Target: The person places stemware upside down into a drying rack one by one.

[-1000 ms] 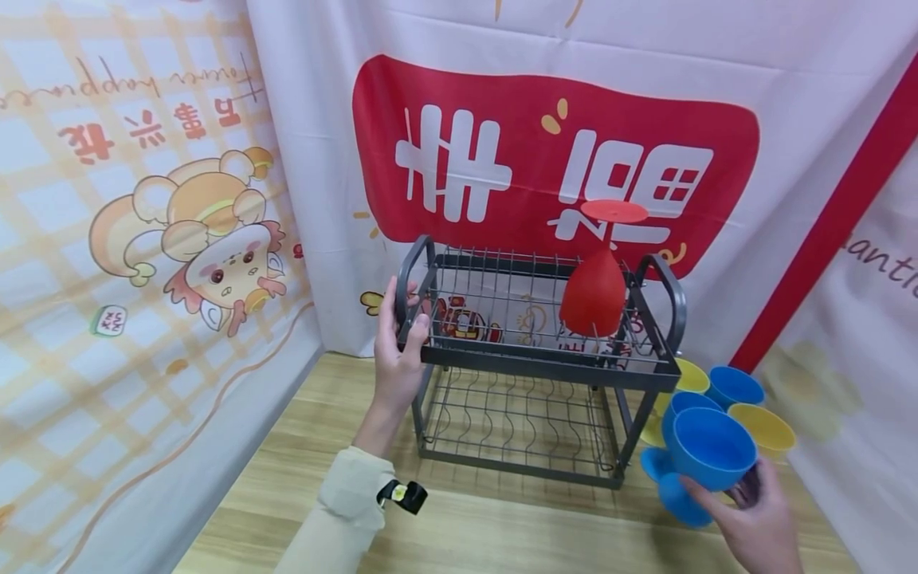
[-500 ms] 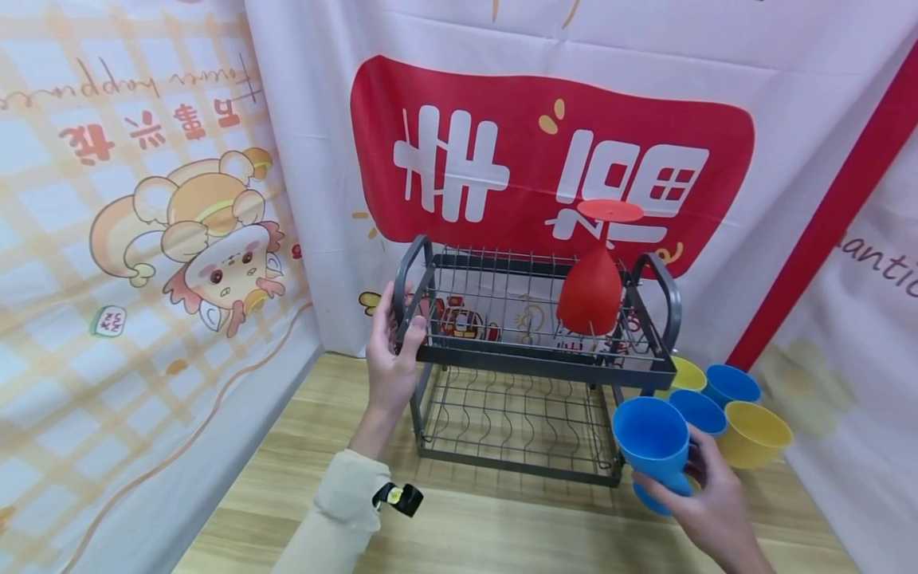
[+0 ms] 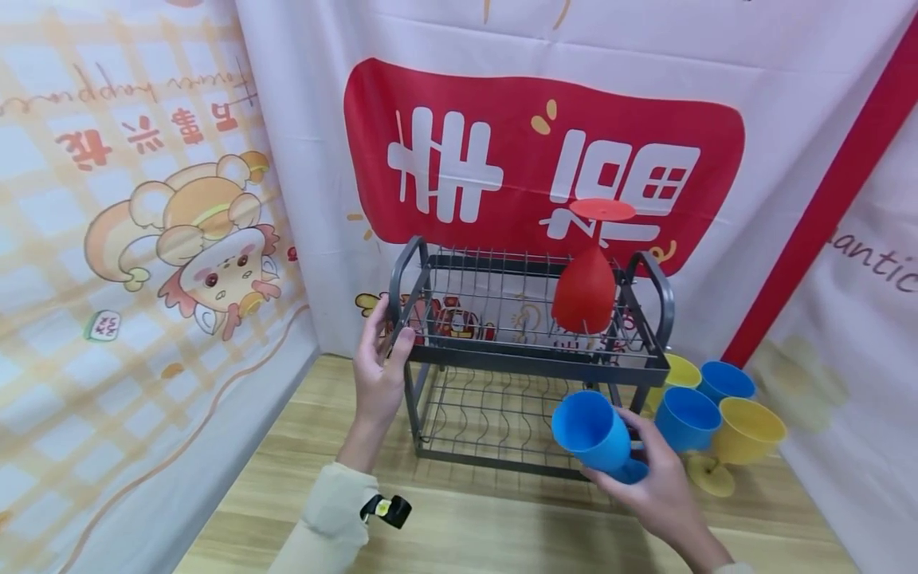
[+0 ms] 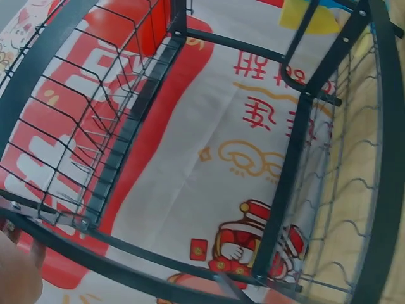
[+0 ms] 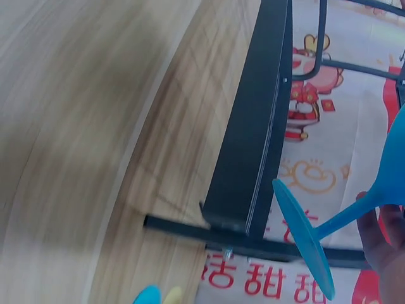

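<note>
In the head view, my left hand grips the upper left corner of a dark two-tier dish rack, thumb in front and fingers behind. My right hand holds a blue plastic goblet before the right half of the lower tier. The goblet's mouth tips up and to the left. In the right wrist view its stem lies by my fingers, and the round foot sticks out free. A red goblet stands upside down on the upper tier, toward the right.
Right of the rack stand several goblets, among them a yellow goblet and a blue goblet. Printed cloth hangs behind and at both sides. The rack rests on a wooden table.
My right hand has carried the blue goblet left, from beside the other goblets to the front of the lower tier, and its mouth has tipped left. My left hand stays on the rack.
</note>
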Motion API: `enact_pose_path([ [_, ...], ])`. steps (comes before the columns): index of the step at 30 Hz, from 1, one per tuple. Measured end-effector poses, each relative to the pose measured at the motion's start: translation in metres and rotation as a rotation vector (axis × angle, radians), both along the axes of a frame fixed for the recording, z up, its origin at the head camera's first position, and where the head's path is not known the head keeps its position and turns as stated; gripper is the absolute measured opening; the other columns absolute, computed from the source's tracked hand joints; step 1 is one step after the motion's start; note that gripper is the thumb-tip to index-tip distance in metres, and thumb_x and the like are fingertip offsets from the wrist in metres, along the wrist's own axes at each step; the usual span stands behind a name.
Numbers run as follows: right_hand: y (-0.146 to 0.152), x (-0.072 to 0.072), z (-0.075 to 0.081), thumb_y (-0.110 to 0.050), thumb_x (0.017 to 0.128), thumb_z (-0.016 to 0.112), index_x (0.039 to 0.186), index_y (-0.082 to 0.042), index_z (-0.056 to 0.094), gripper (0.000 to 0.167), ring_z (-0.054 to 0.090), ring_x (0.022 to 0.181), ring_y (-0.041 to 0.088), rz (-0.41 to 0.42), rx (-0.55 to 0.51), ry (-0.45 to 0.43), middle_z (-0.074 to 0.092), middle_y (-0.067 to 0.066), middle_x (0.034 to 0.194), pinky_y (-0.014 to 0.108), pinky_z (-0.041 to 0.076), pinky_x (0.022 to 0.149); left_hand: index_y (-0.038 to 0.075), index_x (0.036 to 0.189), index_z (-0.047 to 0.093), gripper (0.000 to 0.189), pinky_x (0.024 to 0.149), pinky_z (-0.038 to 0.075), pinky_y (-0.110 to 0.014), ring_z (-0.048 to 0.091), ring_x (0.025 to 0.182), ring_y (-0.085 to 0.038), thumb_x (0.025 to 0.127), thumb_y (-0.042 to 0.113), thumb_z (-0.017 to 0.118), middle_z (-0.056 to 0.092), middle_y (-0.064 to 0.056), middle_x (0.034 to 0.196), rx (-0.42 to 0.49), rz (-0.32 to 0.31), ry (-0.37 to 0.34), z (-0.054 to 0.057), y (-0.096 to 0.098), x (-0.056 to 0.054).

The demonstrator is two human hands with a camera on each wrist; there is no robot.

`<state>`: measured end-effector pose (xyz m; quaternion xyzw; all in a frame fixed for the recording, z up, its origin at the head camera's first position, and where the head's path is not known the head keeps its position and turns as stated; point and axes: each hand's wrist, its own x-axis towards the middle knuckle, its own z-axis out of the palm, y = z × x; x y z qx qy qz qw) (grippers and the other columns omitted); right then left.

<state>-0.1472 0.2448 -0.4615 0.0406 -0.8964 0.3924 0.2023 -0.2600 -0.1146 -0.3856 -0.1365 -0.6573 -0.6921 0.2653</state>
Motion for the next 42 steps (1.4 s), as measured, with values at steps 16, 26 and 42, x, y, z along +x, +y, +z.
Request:
enact_pose_path([
  [16,-0.035,-0.025,0.002,-0.03,0.073,0.1,0.15,-0.022,0.051,0.091,0.064,0.125,0.043,0.167,0.076,0.091,0.06,0.01,0.145,0.068,0.062,0.089,0.004,0.143,0.05,0.048,0.09,0.052,-0.021,0.061,0.11,-0.016,0.099,0.008,0.069,0.062,-0.014,0.127,0.007,0.052,-0.027,-0.094,0.009,0.031],
  [26,-0.057,-0.029,0.0,-0.031,0.072,0.101,0.151,-0.027,0.051,0.094,0.063,0.126,0.041,0.21,0.193,0.135,0.057,0.01,0.142,0.067,0.06,0.095,0.027,0.16,0.04,0.067,0.107,0.057,-0.039,0.058,0.135,-0.038,0.1,0.017,0.07,0.055,-0.004,0.155,-0.232,-0.434,-0.171,-0.101,0.045,0.04],
  [42,-0.066,-0.029,-0.005,-0.033,0.071,0.101,0.151,-0.027,0.053,0.093,0.064,0.125,0.036,0.196,0.247,0.098,0.057,0.008,0.141,0.063,0.06,0.098,0.043,0.148,0.054,0.065,0.1,0.055,-0.038,0.059,0.126,-0.023,0.09,0.037,0.083,0.059,0.003,0.145,-0.392,-0.466,-0.256,-0.086,0.066,0.042],
])
